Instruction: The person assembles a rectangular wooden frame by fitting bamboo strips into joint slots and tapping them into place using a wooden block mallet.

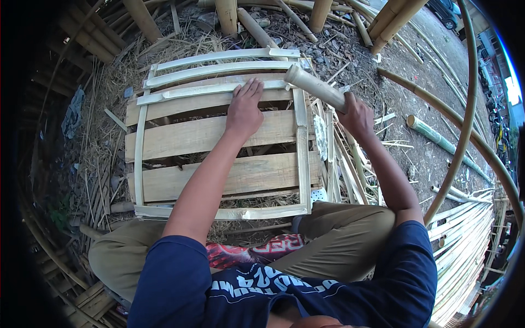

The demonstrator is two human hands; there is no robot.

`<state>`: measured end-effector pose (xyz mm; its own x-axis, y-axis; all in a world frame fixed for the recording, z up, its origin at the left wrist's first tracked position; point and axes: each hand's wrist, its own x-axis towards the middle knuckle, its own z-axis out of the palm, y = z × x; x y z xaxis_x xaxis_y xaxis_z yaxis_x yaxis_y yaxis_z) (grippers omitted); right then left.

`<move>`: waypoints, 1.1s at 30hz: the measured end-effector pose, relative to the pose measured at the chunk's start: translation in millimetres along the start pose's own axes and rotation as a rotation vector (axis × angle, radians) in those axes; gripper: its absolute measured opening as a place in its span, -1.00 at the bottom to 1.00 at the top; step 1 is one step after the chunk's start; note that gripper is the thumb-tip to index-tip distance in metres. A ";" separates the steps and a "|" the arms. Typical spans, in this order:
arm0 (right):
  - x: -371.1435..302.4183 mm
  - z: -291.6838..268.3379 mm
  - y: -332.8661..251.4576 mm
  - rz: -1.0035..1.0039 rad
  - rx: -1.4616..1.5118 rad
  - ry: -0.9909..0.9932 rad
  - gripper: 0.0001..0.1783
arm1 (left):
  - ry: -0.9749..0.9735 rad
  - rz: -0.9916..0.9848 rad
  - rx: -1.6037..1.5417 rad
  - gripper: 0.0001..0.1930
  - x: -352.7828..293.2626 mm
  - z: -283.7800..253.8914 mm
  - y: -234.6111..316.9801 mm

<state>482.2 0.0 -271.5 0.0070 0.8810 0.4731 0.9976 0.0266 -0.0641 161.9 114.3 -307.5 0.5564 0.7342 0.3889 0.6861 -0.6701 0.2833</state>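
In front of me a rectangular frame of pale split-bamboo strips lies flat on a low platform of wooden boards. My left hand rests with its fingers laid on a crosswise bamboo strip, the third from the far side. A short, thick bamboo tube is gripped in my right hand. It slants up to the left, its far end over the frame's right side, close to that strip's right end. Whether the tube touches the strip I cannot tell.
Bamboo splits are heaped right of the platform. A green bamboo pole lies on the ground farther right, near a curved pole. Many pale strips lie at lower right. Upright bamboo posts stand beyond the platform.
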 end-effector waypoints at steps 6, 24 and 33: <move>-16.6 -1.9 23.5 -0.280 -0.018 0.134 -0.62 | 0.002 -0.003 -0.011 -0.33 3.1 0.0 4.3; 9.4 -37.5 6.2 0.127 0.066 0.050 -0.50 | 0.084 0.012 -0.091 -0.34 1.4 -0.1 4.3; 10.6 -26.5 -15.2 0.286 0.058 -0.384 -0.61 | 0.065 0.022 -0.037 -0.35 9.1 1.6 -0.2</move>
<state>468.9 -3.7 -242.2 0.2438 0.9672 0.0708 0.9537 -0.2258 -0.1986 167.6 121.3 -305.5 0.5386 0.7118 0.4508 0.6559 -0.6901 0.3058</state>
